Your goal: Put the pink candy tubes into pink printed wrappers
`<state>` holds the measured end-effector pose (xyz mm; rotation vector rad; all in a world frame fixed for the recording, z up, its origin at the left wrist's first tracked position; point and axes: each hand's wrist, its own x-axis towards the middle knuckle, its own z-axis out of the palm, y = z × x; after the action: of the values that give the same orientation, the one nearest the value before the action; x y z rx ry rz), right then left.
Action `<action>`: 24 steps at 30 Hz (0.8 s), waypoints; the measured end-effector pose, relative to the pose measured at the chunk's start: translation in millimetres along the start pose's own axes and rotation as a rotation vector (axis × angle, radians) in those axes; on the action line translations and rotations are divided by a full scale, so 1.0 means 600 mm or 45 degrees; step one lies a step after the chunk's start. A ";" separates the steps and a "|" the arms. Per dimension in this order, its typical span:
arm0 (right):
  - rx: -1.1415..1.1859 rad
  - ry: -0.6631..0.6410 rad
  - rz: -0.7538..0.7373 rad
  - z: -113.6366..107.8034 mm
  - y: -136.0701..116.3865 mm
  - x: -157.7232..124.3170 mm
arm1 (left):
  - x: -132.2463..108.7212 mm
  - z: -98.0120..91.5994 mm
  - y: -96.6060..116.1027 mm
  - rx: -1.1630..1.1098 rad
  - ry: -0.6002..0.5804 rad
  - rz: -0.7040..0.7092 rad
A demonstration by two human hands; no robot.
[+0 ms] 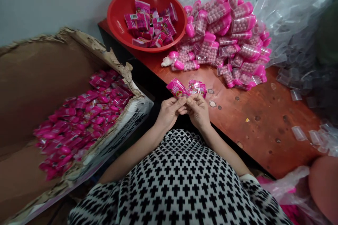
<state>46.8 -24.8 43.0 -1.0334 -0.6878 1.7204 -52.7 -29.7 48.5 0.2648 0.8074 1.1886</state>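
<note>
Left hand (168, 113), right hand (199, 111) both pinching near end of glossy pink plastic packet (176, 87), probably steadying it. Round red plastic bowl (116, 19) nearby, likely for reach.

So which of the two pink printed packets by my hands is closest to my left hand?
The left packet, at the fingertips of your left hand; the other packet sits beyond your right hand.

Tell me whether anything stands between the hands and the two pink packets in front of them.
Nothing visible does: the left hand and right hand meet at the near end of one pink packet, and the second packet shows just beyond the right hand.
</note>
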 end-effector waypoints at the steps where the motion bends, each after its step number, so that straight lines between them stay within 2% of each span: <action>1: 0.002 -0.031 0.008 0.003 -0.001 0.000 | -0.006 -0.002 0.009 -0.007 0.020 0.045; 4: -0.006 -0.077 -0.032 0.003 -0.015 -0.003 | -0.024 -0.016 0.050 -0.073 0.180 0.370; 6: -0.048 -0.026 -0.114 -0.011 -0.031 -0.007 | -0.030 -0.029 0.076 -0.148 0.307 0.624; 8: -0.109 0.080 -0.206 -0.034 -0.049 -0.010 | -0.023 -0.038 0.085 -0.116 0.374 0.731; 10: -0.165 0.192 -0.271 -0.060 -0.065 -0.011 | -0.005 -0.039 0.071 0.187 0.338 0.727; 12: -0.205 0.280 -0.306 -0.081 -0.076 -0.011 | 0.022 -0.029 0.040 0.749 0.187 0.750; 15: -0.264 0.336 -0.304 -0.101 -0.083 -0.014 | 0.066 -0.004 -0.009 1.530 -0.074 0.924; 17: -0.300 0.342 -0.291 -0.109 -0.084 -0.018 | 0.088 0.009 -0.031 1.845 -0.129 0.995; 20: -0.339 0.332 -0.291 -0.117 -0.087 -0.020 | 0.107 0.013 -0.047 2.037 -0.077 1.033; 24: -0.425 0.290 -0.319 -0.126 -0.091 -0.012 | 0.114 0.004 -0.056 1.962 -0.023 1.083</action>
<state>138.8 -12.9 53.8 -1.2892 -0.9327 1.2741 -17.2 19.3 1.9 2.0233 1.5433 1.0479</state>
